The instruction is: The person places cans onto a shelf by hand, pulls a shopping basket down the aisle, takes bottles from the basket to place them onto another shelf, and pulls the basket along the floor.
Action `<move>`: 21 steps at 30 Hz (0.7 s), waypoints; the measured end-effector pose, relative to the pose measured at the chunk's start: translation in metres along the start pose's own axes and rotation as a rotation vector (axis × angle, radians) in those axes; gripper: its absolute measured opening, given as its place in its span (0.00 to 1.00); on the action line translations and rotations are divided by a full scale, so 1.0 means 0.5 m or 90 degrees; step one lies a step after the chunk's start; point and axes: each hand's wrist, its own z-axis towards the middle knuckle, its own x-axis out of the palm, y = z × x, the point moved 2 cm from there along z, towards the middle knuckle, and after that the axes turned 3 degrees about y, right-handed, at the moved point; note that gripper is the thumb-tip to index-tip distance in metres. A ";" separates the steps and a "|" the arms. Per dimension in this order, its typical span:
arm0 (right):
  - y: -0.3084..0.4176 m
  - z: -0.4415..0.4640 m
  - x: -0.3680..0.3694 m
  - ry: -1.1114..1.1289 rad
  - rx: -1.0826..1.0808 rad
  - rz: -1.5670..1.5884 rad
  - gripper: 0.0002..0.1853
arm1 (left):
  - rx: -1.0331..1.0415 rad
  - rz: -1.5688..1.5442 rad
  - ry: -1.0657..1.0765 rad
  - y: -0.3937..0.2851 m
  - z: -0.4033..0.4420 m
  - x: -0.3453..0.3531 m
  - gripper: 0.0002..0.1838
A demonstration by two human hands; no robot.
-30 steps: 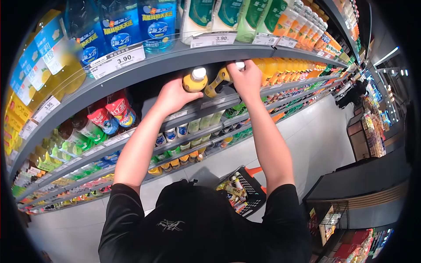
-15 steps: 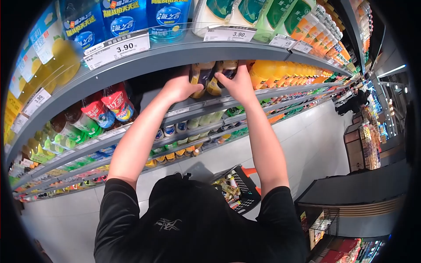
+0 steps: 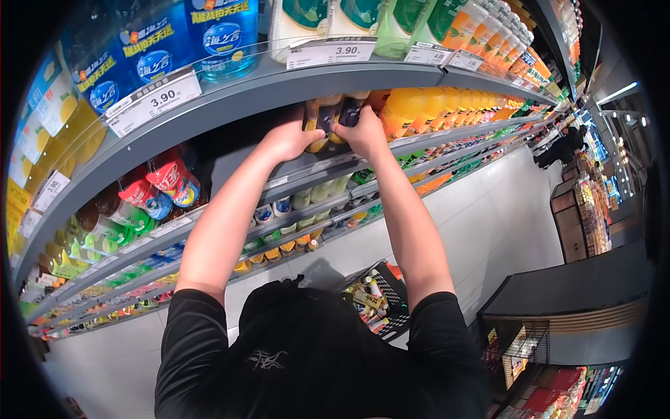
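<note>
Two drink bottles with dark labels and yellowish contents stand side by side on a shelf under the upper ledge. My left hand (image 3: pixel 287 137) is closed on the left drink bottle (image 3: pixel 322 117), its thumb lying across the front. My right hand (image 3: pixel 366 134) grips the right drink bottle (image 3: pixel 350 112) from its right side, the thumb reaching in toward the other one. The far fingers of both hands are hidden behind the bottles. The ledge covers the bottle tops.
Orange drink bottles (image 3: pixel 419 110) line the shelf to the right, and red-labelled bottles (image 3: pixel 171 179) stand to the left. Blue-labelled bottles (image 3: pixel 225 35) fill the shelf above. A black basket (image 3: pixel 398 307) holding several items is below on the floor. Dark display counters (image 3: pixel 558 290) stand at right.
My right hand has moved left, and the two bottles now sit closer together between my hands. The camera view has shifted slightly.
</note>
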 end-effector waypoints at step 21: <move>-0.062 0.087 0.062 -0.029 0.014 -0.110 0.40 | 0.013 -0.117 -0.032 0.035 0.086 0.033 0.49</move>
